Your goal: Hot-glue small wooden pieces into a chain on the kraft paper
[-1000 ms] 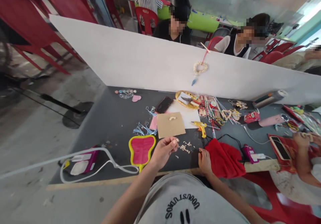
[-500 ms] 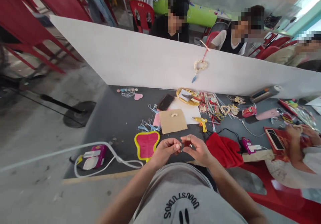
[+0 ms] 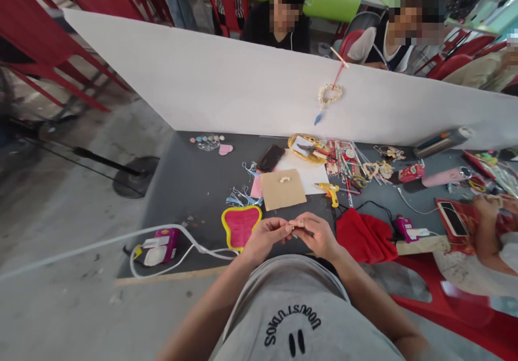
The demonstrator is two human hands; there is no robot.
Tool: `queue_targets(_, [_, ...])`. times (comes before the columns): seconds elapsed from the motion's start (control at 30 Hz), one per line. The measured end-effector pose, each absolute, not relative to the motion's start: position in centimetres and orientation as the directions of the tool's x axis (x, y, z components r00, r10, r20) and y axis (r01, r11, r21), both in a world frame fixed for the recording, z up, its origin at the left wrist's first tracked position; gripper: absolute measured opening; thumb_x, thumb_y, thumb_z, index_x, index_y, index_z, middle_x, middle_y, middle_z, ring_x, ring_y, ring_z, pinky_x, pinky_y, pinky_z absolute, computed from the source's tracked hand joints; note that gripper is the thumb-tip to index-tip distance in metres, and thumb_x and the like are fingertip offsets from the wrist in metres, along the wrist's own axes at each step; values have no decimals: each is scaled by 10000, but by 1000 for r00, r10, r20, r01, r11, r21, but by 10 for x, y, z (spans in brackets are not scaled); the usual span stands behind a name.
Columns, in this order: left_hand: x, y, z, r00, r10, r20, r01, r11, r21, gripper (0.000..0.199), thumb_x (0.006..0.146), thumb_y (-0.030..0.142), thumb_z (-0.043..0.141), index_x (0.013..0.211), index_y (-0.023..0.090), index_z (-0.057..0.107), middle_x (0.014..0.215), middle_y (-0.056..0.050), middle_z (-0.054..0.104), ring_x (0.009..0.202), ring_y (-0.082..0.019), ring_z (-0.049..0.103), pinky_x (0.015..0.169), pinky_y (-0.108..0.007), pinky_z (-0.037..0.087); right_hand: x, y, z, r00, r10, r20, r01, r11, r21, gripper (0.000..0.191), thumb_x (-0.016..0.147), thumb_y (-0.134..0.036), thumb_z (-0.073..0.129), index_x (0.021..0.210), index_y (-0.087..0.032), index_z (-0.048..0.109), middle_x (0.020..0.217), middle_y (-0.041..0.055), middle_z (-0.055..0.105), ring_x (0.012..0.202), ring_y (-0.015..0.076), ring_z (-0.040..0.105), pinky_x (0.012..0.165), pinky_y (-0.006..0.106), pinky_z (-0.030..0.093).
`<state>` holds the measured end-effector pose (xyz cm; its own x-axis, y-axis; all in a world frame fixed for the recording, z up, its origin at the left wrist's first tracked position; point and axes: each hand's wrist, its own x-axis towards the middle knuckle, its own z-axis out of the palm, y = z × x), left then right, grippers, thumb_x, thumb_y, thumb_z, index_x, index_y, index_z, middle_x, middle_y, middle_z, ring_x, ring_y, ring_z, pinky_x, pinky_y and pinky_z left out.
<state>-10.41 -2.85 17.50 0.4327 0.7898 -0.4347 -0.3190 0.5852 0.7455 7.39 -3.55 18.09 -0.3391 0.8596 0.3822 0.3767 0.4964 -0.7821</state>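
My left hand [image 3: 269, 235] and my right hand [image 3: 318, 235] meet in front of my shirt, over the table's near edge. Both are closed in a pinch, fingertips touching. Small pale bits show between them, too tiny to name. Just beyond lies a piece of brown cardboard [image 3: 283, 196] bearing a short curved row of cream-coloured pieces [image 3: 285, 179]. A yellow glue gun [image 3: 332, 192] rests right of the cardboard. By my left hand is a pink pad with a yellow rim [image 3: 244, 226]; near my right is a red cloth bag [image 3: 364, 236].
A white board [image 3: 243, 88] stands along the back, with a heart-shaped ornament [image 3: 329, 95] hanging on it. Blue tassels [image 3: 243, 196], a phone [image 3: 271, 158], a yellow basket [image 3: 305, 158] and sticks [image 3: 338, 158] lie ahead. A cable [image 3: 178, 226] crosses at left. A co-worker's hand [image 3: 488, 207] works at right.
My hands have come together; before, a gap separated them, and the right thumb and fingers were apart. The whole view has shifted slightly.
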Motion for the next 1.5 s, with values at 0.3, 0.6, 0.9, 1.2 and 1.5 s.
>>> queue_targets(0.3, [-98, -26, 178, 400, 804, -440, -316, 571, 758, 321, 619, 411, 830, 627, 122, 690, 583, -27, 646, 527, -88, 515, 527, -200, 379, 82, -26, 185, -377, 835, 401, 361, 531, -766, 159, 886, -185, 622, 1020, -167, 704, 855, 79, 688, 777, 143, 667, 711, 253, 577])
queue_targets(0.6, [-95, -31, 170, 392, 791, -470, -273, 588, 762, 305, 614, 394, 835, 659, 127, 696, 582, -1, 638, 527, -78, 496, 535, -200, 371, 88, -37, 176, -362, 872, 328, 277, 437, -856, 213, 889, -222, 622, 1087, -206, 698, 915, 79, 684, 826, 150, 658, 740, 264, 566])
queue_targets(0.9, [-95, -38, 161, 398, 755, -521, -270, 639, 720, 332, 594, 404, 841, 652, 131, 661, 566, 2, 628, 502, -73, 498, 507, -192, 356, 81, -42, 163, -311, 891, 330, 259, 414, -873, 152, 902, -238, 602, 977, -189, 725, 845, 62, 667, 767, 133, 646, 685, 231, 549])
queue_targets(1.2, [-93, -40, 161, 433, 737, -519, -312, 663, 681, 393, 608, 468, 823, 645, 115, 654, 585, -20, 625, 510, -76, 503, 514, -201, 366, 84, -41, 162, -331, 902, 277, 273, 373, -887, 141, 888, -263, 620, 985, -200, 701, 862, 54, 672, 791, 143, 642, 729, 259, 547])
queue_targets(1.5, [-94, -43, 164, 395, 751, -530, -271, 646, 714, 321, 610, 401, 832, 709, 124, 703, 608, -8, 625, 553, -78, 502, 541, -198, 361, 84, -46, 157, -319, 889, 327, 353, 432, -830, 115, 897, -235, 597, 952, -195, 690, 875, 61, 657, 800, 144, 643, 721, 249, 552])
